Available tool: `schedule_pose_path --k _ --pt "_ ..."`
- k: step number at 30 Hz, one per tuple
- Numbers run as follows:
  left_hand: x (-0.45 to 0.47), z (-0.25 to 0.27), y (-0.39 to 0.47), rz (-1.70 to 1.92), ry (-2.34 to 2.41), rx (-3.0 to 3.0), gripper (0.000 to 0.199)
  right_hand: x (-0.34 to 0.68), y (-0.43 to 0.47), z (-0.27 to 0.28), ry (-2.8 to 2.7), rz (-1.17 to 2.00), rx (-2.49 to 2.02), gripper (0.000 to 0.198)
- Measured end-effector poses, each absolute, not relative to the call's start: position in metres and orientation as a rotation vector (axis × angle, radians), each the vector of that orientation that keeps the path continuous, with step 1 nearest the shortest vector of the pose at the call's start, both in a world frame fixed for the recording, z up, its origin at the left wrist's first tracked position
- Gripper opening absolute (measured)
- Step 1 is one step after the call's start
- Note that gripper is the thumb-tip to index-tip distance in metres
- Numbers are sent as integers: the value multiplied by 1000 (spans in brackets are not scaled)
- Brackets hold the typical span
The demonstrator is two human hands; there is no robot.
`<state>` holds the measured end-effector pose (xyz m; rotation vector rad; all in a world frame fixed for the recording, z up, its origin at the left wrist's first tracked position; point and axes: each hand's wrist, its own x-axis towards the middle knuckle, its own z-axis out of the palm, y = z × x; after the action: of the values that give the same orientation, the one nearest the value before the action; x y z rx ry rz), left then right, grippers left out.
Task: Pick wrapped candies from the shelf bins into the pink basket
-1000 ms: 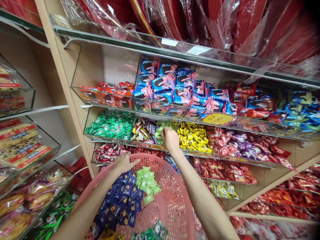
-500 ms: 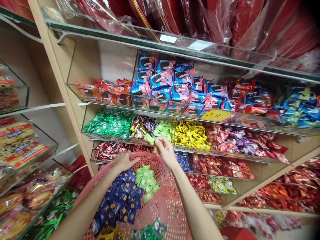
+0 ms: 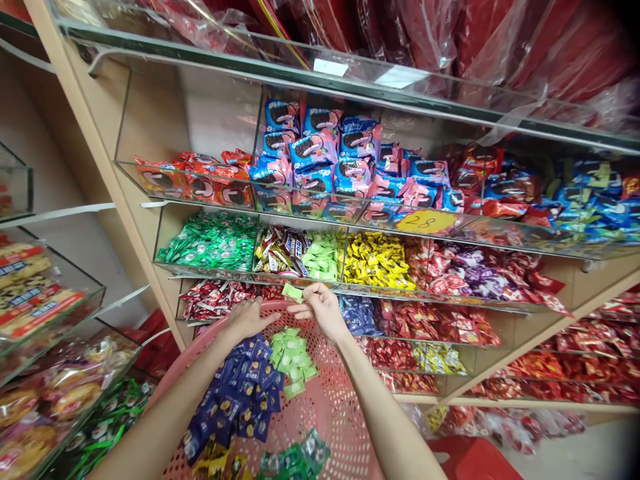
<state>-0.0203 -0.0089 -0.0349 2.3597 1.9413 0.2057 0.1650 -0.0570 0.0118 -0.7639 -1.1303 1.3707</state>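
Honestly, in the head view the right hand (image 3: 323, 312) is pinching a light green packet (image 3: 292, 292) by its right end, near the pink basket (image 3: 350, 408)'s far edge; the left hand (image 3: 249, 318) is clamping that edge. Packet's probably feeling light, soft, slightly slippery, so end-pinching's suiting it. Long axis is running sideways, dipping rightward, free end pointing left.

This single view is taken from the person's head. It faces forward and down, looking past two bare forearms (image 3: 377, 400) into a round, pink, perforated plastic basket (image 3: 330, 403), quite near. The clear glass shelves (image 3: 280, 72) stand farther behind it. The view is a little tilted: the shelves slope down toward the right.
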Motion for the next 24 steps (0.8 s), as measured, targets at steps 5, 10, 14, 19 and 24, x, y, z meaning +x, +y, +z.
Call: schedule_pose_path --k 5,10,14,19,24 --pt "-18 -33 -9 195 1934 2363 80 165 -59 9 -1206 1347 -723 31" --pt "-20 -33 -10 214 1929 2362 81 162 -56 4 -1217 1330 -694 29" --pt "-22 -34 -11 215 1925 2349 77 160 -53 1 -1225 1277 -676 26" --pt "-22 -35 -12 214 1945 2357 71 159 -52 -2 -1249 1255 -706 22" --pt "-20 -35 -12 185 1938 2383 70 160 -53 -3 -1290 1253 -802 22"
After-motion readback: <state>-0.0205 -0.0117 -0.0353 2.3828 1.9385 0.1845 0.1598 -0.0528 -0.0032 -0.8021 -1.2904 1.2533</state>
